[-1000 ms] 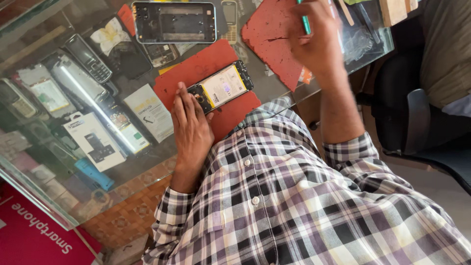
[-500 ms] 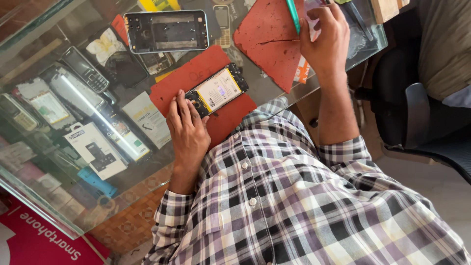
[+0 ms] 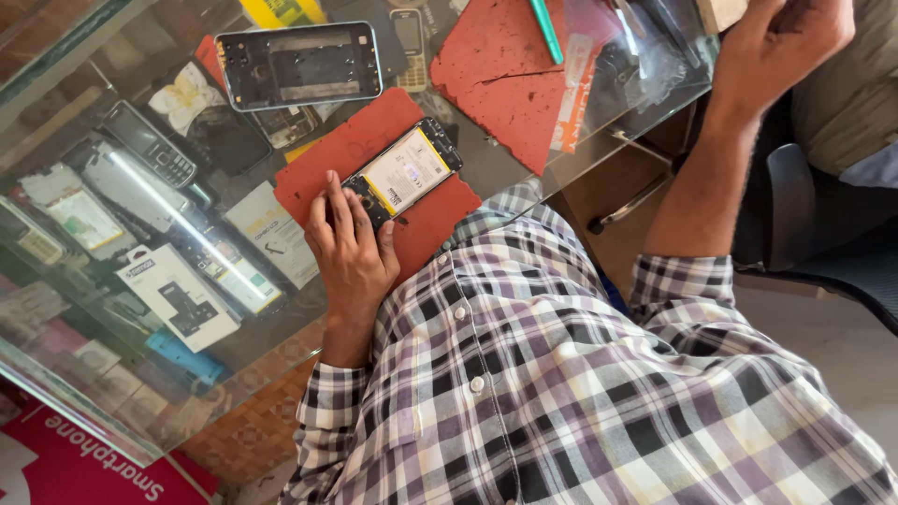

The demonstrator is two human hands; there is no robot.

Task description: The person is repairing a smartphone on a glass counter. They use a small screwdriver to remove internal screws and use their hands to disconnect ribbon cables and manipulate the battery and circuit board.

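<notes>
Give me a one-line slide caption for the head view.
Left hand steadies an opened phone on a red mat; right hand raised beyond the glass counter.

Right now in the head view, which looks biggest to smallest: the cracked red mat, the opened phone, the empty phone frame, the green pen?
1. Cracked red mat
2. Empty phone frame
3. Opened phone, partly under the left hand
4. Green pen

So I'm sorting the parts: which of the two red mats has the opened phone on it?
The nearer red mat, under the left hand, holds the opened phone; the cracked mat doesn't.
</notes>
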